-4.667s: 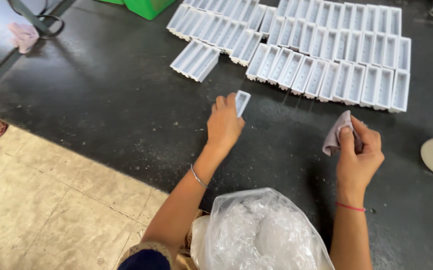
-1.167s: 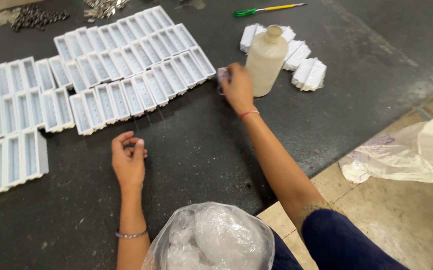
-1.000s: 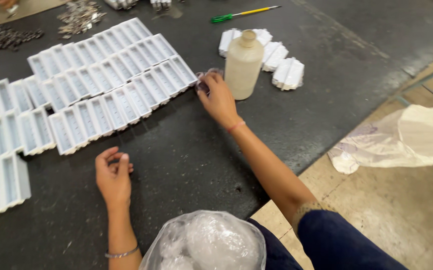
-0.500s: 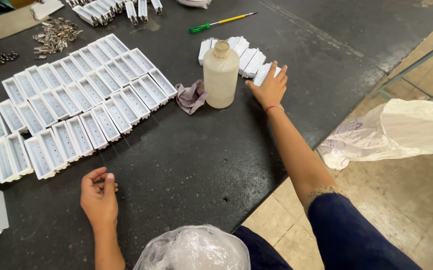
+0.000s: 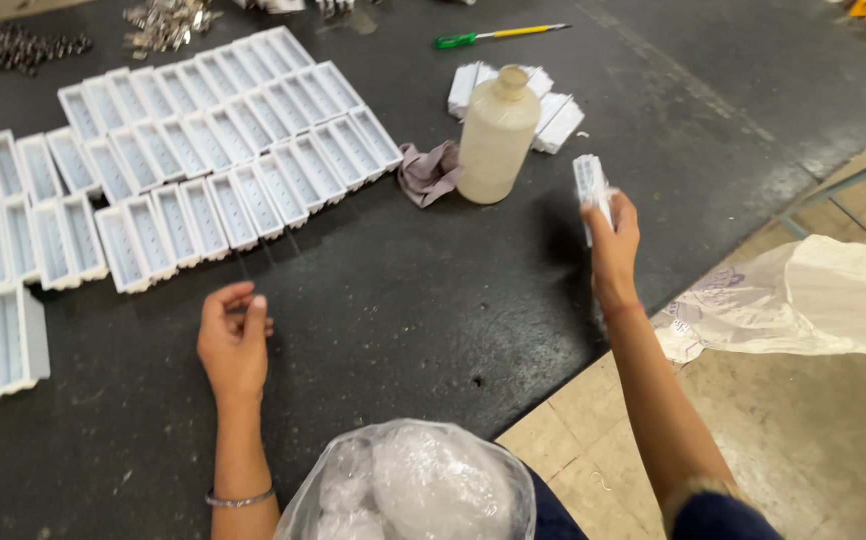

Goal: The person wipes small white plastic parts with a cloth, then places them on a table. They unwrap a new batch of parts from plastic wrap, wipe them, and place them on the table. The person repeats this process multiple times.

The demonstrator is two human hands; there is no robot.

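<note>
My right hand (image 5: 613,235) had its fingers (image 5: 598,215) clenched around a small white rectangular plastic tray (image 5: 590,187), held right of centre in the frame, its long axis nearly upright and pointing toward the top edge. Just to the upper left stood a cream plastic bottle (image 5: 496,135) beside a crumpled mauve cloth (image 5: 428,172). My left hand (image 5: 233,340) rested loosely curled, holding nothing, on the dark table (image 5: 403,290), nearer to the rows of matching white trays (image 5: 223,150) at upper left.
</note>
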